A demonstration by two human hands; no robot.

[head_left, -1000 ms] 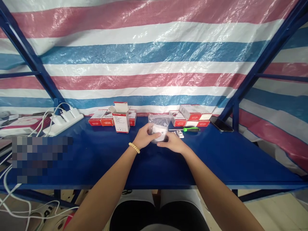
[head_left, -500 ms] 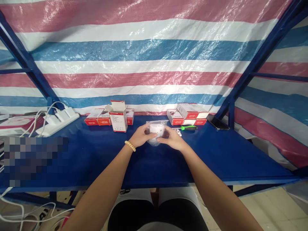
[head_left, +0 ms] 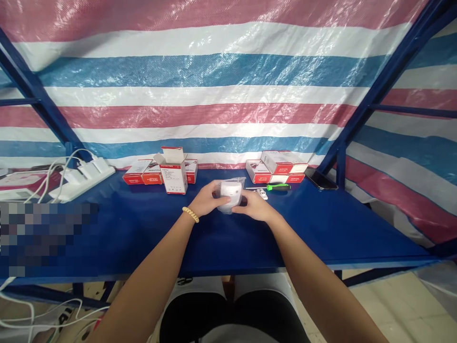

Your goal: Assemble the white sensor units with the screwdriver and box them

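Both hands grip 1 clear plastic bag (head_left: 230, 196) holding a white device, just above the blue surface (head_left: 321, 224) near its middle. The left hand (head_left: 206, 200) closes around the bag's left side; the right hand (head_left: 254, 206) closes on its right side. An open red-and-white box (head_left: 173, 170) stands upright behind and to the left. A green-handled screwdriver (head_left: 274, 187) lies just behind the right hand.
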